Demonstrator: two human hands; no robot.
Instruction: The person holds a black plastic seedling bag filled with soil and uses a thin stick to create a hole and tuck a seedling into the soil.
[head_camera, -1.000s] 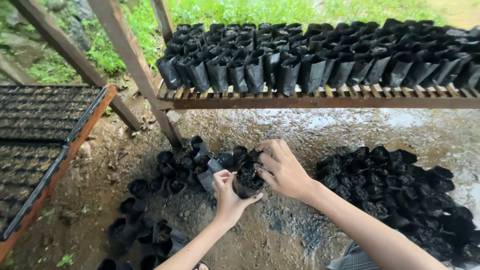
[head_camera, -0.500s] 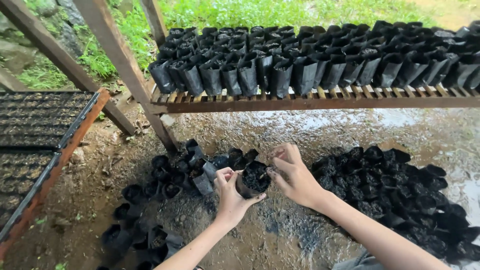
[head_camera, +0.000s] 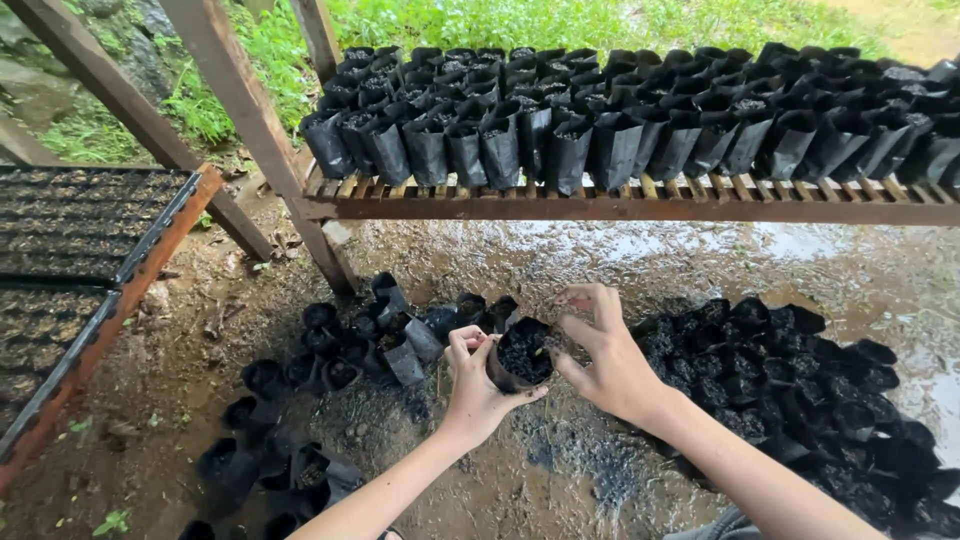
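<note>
the left hand (head_camera: 478, 385) is gripping a small black nursery bag (head_camera: 520, 355) filled with dark soil, while the right hand (head_camera: 610, 360) is hovering at its rim with fingers spread and holding nothing. the bag is sitting in front of the wooden rack (head_camera: 620, 205), between two heaps of black bags on the muddy ground (head_camera: 560, 470).

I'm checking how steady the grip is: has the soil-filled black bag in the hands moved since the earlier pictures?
Yes. The black bag has risen slightly off the ground cluster, toward the wooden shelf.
</note>
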